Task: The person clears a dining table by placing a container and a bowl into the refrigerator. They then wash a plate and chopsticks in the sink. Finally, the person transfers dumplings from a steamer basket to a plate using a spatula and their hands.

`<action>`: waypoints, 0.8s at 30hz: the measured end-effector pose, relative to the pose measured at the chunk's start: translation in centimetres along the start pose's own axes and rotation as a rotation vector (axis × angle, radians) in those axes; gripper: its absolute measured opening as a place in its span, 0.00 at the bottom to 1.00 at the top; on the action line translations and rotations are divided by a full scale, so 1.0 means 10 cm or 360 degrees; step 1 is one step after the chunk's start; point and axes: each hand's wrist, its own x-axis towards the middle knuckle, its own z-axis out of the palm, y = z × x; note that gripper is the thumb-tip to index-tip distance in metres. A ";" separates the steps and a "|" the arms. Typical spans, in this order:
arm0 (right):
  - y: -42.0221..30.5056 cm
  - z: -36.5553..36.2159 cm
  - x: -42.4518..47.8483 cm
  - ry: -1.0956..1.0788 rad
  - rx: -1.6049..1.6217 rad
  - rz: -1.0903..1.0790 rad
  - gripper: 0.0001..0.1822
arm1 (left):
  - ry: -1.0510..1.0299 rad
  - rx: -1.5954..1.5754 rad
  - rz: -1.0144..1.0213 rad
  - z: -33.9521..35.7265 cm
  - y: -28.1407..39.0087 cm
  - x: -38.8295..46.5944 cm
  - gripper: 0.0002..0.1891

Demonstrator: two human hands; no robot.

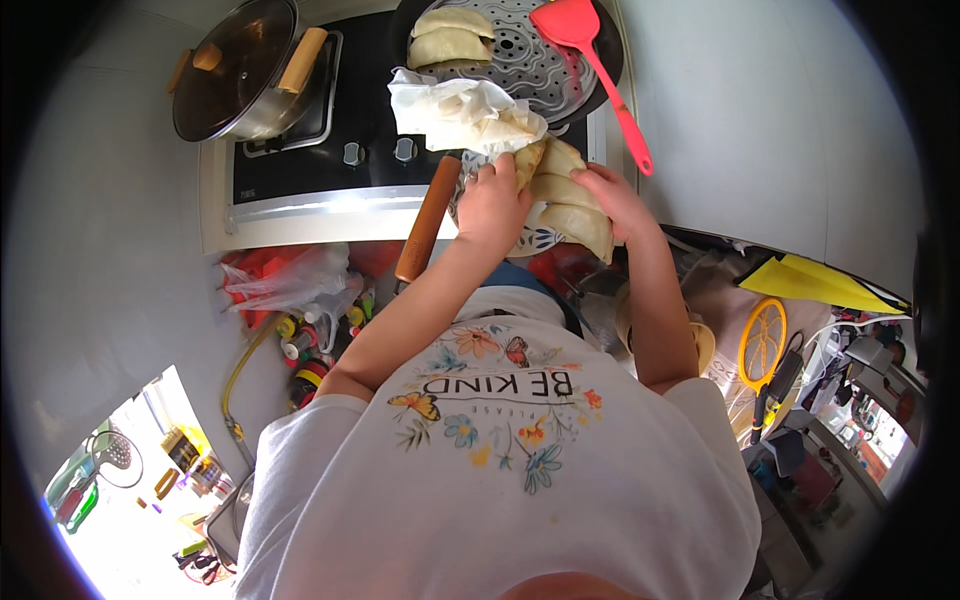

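In front of me a patterned plate (541, 238) holds several large stuffed dough pockets. My left hand (493, 201) has its fingers around the near end of a browned dough pocket (529, 163) at the plate's left. On the other side, my right hand (616, 196) grips the edge of a pale dough pocket (564, 189), thumb on top. Another pale dough pocket (581, 225) lies closer to my body. Crumpled white paper or cloth (461, 112) covers the far left of the plate. What it wraps is mostly hidden.
Beyond the plate, a wok (616, 52) with a perforated metal steamer rack (517, 71) holds pale dough pockets (450, 46). A pink spatula (600, 71) lies across its rim. A wooden handle (429, 221) juts toward me. A glass-lidded pot (244, 75) stands on the cooktop (300, 169).
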 end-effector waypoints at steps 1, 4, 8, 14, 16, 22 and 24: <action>0.00 0.00 -0.01 0.0003 0.0023 0.0003 0.19 | -0.0006 -0.0049 -0.0013 0.03 -0.02 0.01 0.20; 0.00 0.01 -0.06 0.0023 0.0055 -0.0025 0.20 | -0.0007 -0.0209 -0.0078 0.17 -0.12 0.02 0.22; 0.11 0.17 -0.02 0.0075 0.0004 -0.0188 0.20 | 0.0099 -0.0324 -0.0136 0.28 -0.31 -0.01 0.27; 0.31 0.32 0.07 0.0278 -0.0219 -0.0482 0.23 | 0.0150 -0.0196 -0.0126 0.26 -0.34 -0.05 0.30; 0.34 0.32 0.09 0.0286 -0.0246 -0.0542 0.24 | 0.0389 0.0010 0.0001 0.41 -0.39 -0.09 0.30; 0.42 0.27 0.13 0.0349 -0.0539 -0.0858 0.25 | 0.0457 0.0176 0.0222 0.43 -0.32 -0.22 0.29; 0.38 0.29 0.12 0.0376 -0.0483 -0.0906 0.25 | 0.0402 0.0103 0.0306 0.38 -0.24 -0.30 0.27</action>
